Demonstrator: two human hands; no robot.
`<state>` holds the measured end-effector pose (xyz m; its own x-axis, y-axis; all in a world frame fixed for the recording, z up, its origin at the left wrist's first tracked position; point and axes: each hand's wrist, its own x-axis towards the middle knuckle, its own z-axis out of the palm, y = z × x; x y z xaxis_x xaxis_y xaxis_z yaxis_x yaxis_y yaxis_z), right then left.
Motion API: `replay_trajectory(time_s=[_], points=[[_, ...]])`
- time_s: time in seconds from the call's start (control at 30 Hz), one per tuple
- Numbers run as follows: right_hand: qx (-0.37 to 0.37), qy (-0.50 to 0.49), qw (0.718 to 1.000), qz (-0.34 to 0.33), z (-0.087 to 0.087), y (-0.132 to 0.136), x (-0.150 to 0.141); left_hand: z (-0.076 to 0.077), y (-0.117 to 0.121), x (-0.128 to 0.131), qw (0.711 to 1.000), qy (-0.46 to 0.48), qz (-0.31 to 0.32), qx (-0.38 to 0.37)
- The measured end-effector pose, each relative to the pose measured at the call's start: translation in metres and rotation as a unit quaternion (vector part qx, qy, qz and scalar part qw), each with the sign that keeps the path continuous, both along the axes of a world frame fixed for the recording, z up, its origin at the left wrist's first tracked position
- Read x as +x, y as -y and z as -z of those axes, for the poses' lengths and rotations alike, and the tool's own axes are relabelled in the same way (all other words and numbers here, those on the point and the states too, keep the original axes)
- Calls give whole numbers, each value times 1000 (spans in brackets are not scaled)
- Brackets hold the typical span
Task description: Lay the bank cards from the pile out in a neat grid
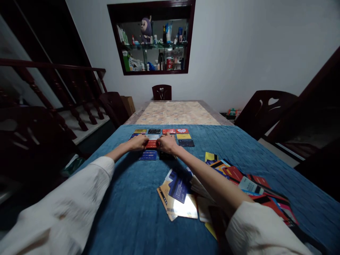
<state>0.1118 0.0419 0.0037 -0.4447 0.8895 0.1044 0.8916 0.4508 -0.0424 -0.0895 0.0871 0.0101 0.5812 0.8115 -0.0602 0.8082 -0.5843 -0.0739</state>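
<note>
A red card (151, 144) lies flat among rows of cards on the blue cloth. My left hand (138, 142), fingers curled, grips its left end. At the other end my right hand (168, 143) closes its fingers on the same card. Just nearer to me is a blue card (148, 155), and beside it a black card (165, 156) sits partly under my right hand. Beyond my hands the grid holds a silver card (153, 136), a black card (154, 131), a gold card (140, 131) and a card with a white heart (182, 131).
A loose pile of mixed cards (249, 186) spreads over the right of the blue cloth (124, 212); more overlapping cards (178, 187) lie under my right forearm. Patterned tabletop (177, 111) shows beyond. Dark wooden chairs (265, 109) stand around the table.
</note>
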Motion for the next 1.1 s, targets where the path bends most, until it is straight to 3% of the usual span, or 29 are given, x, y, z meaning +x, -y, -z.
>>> replay_trajectory(time_s=[0.63, 1.1], points=[[-23, 1, 1000, -5, 17, -13, -8, 5, -7, 1, 998, -42, -12, -44], [-21, 12, 1000, -12, 16, -11, -10, 4, -4, 5, 998, -40, -25, -42]])
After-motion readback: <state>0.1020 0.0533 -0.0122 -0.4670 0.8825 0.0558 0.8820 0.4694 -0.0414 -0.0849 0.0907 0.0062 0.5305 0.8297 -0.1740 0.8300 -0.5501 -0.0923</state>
